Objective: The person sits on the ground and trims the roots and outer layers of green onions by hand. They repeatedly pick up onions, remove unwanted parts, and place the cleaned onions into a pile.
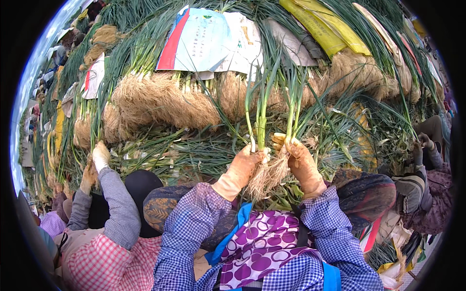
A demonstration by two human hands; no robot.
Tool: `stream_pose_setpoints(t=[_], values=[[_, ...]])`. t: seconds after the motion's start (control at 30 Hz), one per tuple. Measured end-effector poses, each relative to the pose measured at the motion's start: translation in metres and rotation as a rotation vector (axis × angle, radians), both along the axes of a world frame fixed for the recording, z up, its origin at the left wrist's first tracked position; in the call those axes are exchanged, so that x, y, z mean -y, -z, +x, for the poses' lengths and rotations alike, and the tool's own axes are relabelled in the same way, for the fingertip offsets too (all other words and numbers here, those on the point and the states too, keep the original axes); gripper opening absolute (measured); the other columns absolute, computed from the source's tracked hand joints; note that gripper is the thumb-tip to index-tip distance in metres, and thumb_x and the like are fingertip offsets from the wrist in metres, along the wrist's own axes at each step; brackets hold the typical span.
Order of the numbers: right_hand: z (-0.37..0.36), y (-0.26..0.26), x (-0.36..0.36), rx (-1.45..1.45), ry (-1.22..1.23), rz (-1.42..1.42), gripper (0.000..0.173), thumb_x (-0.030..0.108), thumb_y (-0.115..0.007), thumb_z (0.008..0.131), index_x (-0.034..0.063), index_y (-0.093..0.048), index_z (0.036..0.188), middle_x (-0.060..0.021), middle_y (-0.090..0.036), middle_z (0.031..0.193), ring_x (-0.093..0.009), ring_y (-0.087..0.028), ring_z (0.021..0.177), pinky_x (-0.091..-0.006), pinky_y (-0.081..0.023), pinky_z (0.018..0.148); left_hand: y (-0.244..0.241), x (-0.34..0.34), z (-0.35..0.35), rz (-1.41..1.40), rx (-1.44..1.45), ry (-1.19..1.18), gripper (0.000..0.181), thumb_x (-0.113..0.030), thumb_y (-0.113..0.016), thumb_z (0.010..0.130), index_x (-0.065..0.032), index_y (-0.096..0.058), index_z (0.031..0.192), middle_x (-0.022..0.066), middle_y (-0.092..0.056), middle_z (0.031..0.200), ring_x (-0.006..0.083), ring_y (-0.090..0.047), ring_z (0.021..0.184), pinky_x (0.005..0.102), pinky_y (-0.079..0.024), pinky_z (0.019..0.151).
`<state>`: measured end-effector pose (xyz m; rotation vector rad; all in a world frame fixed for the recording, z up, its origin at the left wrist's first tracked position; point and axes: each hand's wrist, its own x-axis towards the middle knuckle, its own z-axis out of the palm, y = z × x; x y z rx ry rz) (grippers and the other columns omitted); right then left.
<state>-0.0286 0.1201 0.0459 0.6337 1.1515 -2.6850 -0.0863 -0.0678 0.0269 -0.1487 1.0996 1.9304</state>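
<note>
Both my hands wear stained, pale rubber gloves and meet above my lap. My left hand (242,168) grips several green onion stalks (261,125) near their white bases. Another few green onions (290,120) stand upright in my right hand (303,163), its thumb and fingers closed around the bases. Between the two hands hang tangled, pale brown roots (267,176). The long green leaves rise away from me and overlap the pile behind, so their tips are hard to separate from it.
Rooted onion bundles (164,96) line the far side, partly covered by a printed sack (198,40) and a yellow sack (324,29). Loose leaves (174,152) litter the ground before me. At left, a co-worker's gloved hands (95,163) hold stalks; another person's hands (422,143) are at right.
</note>
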Motion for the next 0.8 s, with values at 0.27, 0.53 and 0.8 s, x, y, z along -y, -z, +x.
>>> stream_pose_setpoints(t=[0.27,0.53,0.8], values=[[-0.004,0.02,0.013,0.14,-0.177,-0.055,0.024,0.014,-0.064,0.088,-0.0013,-0.062,0.107,-0.0063,-0.067,0.091,-0.013,-0.063,0.076,-0.0258,-0.052,0.069,-0.009,-0.011,0.001,-0.29,-0.312,0.181,0.019,-0.01,-0.066,0.085,-0.0012,-0.062,0.102,0.0019,-0.064,0.086,0.0092,-0.058,0.079,0.024,-0.048,0.071],[0.0,0.026,0.009,0.154,0.016,0.138,0.023,0.016,-0.06,0.09,-0.0037,-0.064,0.101,-0.0076,-0.068,0.084,-0.014,-0.061,0.065,-0.0254,-0.049,0.057,0.032,-0.002,-0.001,-0.243,-0.172,0.037,0.017,-0.005,-0.054,0.09,0.0024,-0.056,0.105,0.0055,-0.062,0.088,0.013,-0.057,0.072,0.0274,-0.047,0.066],[0.011,-0.062,-0.057,-0.143,0.39,0.027,0.047,0.026,-0.064,0.089,-0.0054,-0.051,0.12,-0.0009,-0.059,0.089,-0.005,-0.055,0.071,-0.0183,-0.046,0.057,0.017,0.017,-0.026,-0.247,-0.223,-0.133,0.027,-0.009,-0.059,0.089,0.0024,-0.055,0.113,0.0041,-0.061,0.089,0.012,-0.058,0.076,0.0224,-0.045,0.067]])
